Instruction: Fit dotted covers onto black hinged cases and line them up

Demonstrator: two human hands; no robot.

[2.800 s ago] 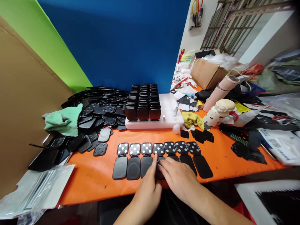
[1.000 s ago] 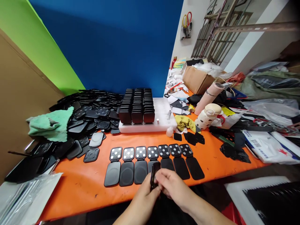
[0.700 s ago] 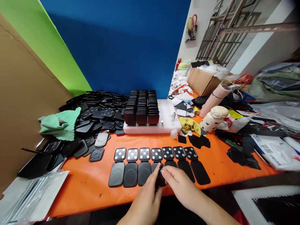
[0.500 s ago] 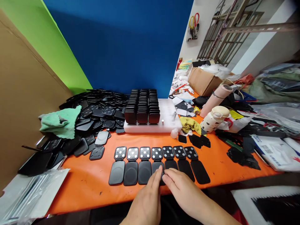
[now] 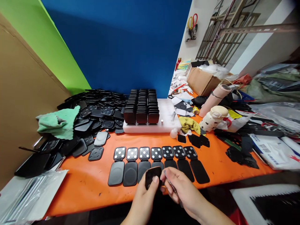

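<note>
At the bottom centre, the left hand (image 5: 143, 197) grips a small black panel (image 5: 150, 177); the right hand (image 5: 185, 190) pinches a slim metal tool (image 5: 172, 187), partly hidden by its fingers. Just beyond, seven black cases (image 5: 156, 153) lie open, hands blocking the middle ones. At mid-frame, a foam tray (image 5: 152, 128) holds three rows of black plates (image 5: 142, 117). Upper right, the contents of a cardboard box (image 5: 202, 82) are unclear.

plate heap (image 5: 100, 112) left | plates (image 5: 142, 107) on tray (image 5: 140, 128) | case row (image 5: 156, 153) before tray
</note>
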